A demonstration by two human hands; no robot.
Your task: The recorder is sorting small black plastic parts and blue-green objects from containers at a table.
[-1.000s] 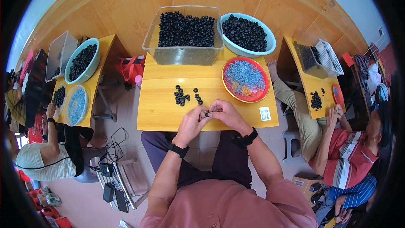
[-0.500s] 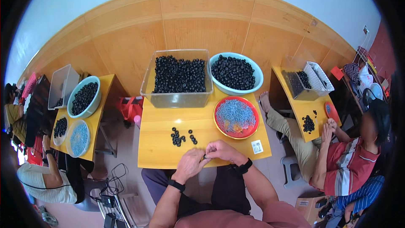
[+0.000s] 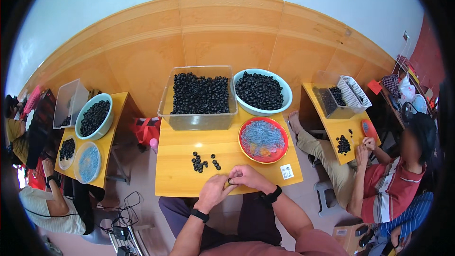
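Observation:
Over the near edge of the yellow table, my left hand and my right hand meet fingertip to fingertip. Pinched between them is a small black ring, mostly covered by the fingers. Just beyond my left hand lies a small group of loose black rings, with a short row of others to its right. A red dish with a yellow rim stands beyond my right hand, heaped with thin bluish metal pins.
At the table's back stand a clear plastic bin and a pale blue basin, both full of black rings. A white label sits near the right corner. Co-workers sit at tables on the left and right.
The whole view has tilted, so the table and bins appear slightly lower. My hands stay together around the black ring, with the fingers shifted a little.

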